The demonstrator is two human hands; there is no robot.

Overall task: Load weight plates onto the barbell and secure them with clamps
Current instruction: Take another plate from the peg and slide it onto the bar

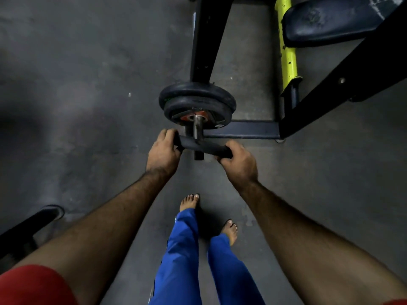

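Both hands curled round the rim of one dark weight plate point(203, 148), seen nearly edge-on: left hand point(161, 151) on its left end, right hand point(239, 162) on its right end, hands well apart. Plate threaded on the steel barbell sleeve point(197, 128), the sleeve's tip poking out just below the plate's near face. Held short of the two dark plates point(197, 105) already seated farther up the sleeve, a stretch of bare steel between. Red-orange hub showing around the bar on the nearer of those seated plates.

Behind the seated plates, a black upright post point(207, 38) of the rack rising toward the top edge of the view. To the right, a yellow-green frame bar point(287, 47) running down to a dark peg, and a dark padded bench seat point(334, 19) in the upper right corner. A black slanted beam point(352, 84) crossing from the right edge down to a dark base rail point(244, 129) lying on the floor point(77, 84) just beyond the held plate.

Grey, mottled floor all around. Two bare feet point(190, 201) below the hands, blue trousers point(182, 256) above them. A black rubber-footed piece of equipment point(33, 225) at the lower left edge. Red sleeve point(33, 285) in the bottom left corner. No clamp to be made out on the sleeve.
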